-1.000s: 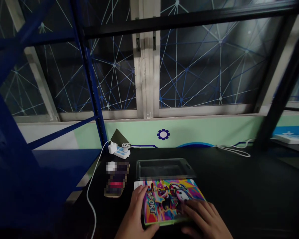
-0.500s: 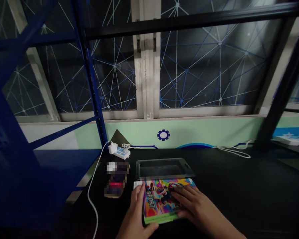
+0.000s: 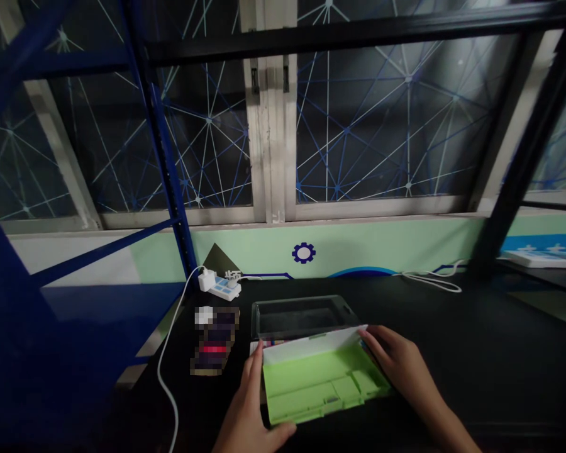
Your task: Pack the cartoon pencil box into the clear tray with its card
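A: What's the desk (image 3: pixel 457 352) like?
B: Black and dull, pushed against a pale green wall (image 3: pixel 249 245) with a dark blue gear motif (image 3: pixel 304 244) on it.

A: And above that?
B: Windows (image 3: pixel 382 145) with pale frames, dark panes crossed by white and blue lines. A black bar (image 3: pixel 358 34) spans them, and a blue post (image 3: pixel 160 145) rises at the left.

A: Where's the green case (image 3: pixel 321 377)?
B: At the near side of the desk, between the two hands. Its lid (image 3: pixel 306 346) is raised at the back, pale inside; the green interior shows moulded compartments.

A: How do the hands sit?
B: The left hand (image 3: pixel 255 393) is part-curled round the left side, thumb at the near corner, holding it. The right hand (image 3: pixel 389 352) has its fingers bent over the lid's right corner; I can't make out its thumb.

A: Anything else on the desk?
B: A clear plastic tray (image 3: pixel 297 302) just behind the case. To the left, a phone-like thing (image 3: pixel 217 336), pixelated. Beyond it, a power strip (image 3: pixel 225 290) with a white plug (image 3: pixel 207 280), whose cable (image 3: pixel 162 371) runs down to the near edge. A loose white cord (image 3: pixel 434 281) lies by the wall, further right.
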`<move>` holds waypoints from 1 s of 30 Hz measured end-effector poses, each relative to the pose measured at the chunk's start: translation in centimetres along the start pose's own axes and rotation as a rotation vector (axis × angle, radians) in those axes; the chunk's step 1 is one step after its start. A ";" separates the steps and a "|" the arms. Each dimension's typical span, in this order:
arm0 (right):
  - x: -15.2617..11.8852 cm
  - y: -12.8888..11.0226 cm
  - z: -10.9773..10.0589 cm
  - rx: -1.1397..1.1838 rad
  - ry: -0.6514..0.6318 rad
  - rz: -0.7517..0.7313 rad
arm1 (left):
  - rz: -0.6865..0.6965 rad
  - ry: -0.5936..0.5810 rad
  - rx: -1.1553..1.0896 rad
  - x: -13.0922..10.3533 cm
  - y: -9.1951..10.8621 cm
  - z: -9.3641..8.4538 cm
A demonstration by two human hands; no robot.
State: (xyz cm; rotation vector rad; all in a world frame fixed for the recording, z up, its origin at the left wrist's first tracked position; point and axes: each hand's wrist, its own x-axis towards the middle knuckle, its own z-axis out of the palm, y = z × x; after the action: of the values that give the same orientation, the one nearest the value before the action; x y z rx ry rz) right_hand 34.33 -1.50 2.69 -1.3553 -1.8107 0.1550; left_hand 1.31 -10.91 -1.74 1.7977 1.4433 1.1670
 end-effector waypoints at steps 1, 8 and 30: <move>-0.4 0.2 0.1 0.018 -0.019 0.007 | 0.001 0.010 0.010 -0.1 0.1 0.0; -1.7 -0.5 0.2 0.091 -0.093 0.019 | 0.024 0.002 0.077 -0.3 0.6 -0.3; -2.2 -0.9 -0.8 0.140 -0.158 -0.055 | 0.186 0.163 -0.055 0.6 -2.0 -0.1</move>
State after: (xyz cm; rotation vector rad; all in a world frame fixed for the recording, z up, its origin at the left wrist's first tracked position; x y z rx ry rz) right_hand 34.34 -3.99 2.43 -1.2229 -1.9279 0.3620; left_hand 0.29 -9.78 -3.22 1.8665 1.3403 1.4627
